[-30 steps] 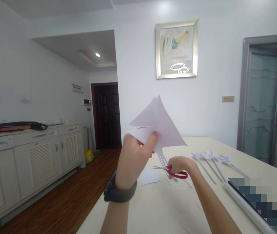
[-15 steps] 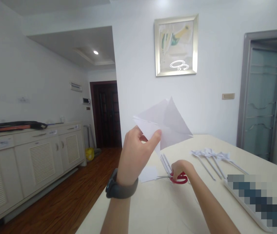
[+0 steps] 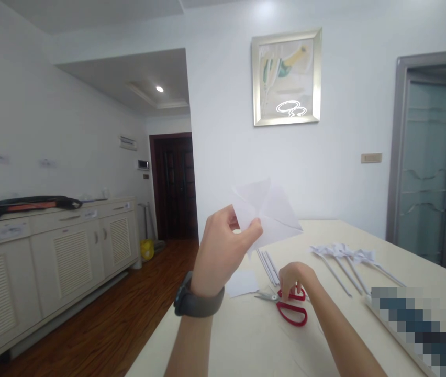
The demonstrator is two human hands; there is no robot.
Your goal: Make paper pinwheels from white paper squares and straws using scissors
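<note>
My left hand [image 3: 225, 243], with a dark watch at its wrist, pinches a creased piece of white paper [image 3: 264, 217] between thumb and fingers above the table. The paper has slits running in from its corners. At the table, my right hand [image 3: 296, 277] has its fingers closed on the upper loop of red-handled scissors [image 3: 291, 314]. Their handles are spread and the blades point left. Just behind that hand lie several thin white paper sticks [image 3: 267, 266]. A flat sheet of white paper [image 3: 242, 283] rests left of the blades.
Several paper pinwheels on sticks [image 3: 341, 256] lie on the right of the cream table [image 3: 246, 340]. Nearer, a white-edged object [image 3: 396, 332] is mostly blurred out by pixels. A white cabinet [image 3: 77, 256] stands along the left wall.
The scissors' handles have spread apart, and the lower loop has swung toward me. The paper in my left hand has tilted and sits lower. The view has shifted slightly.
</note>
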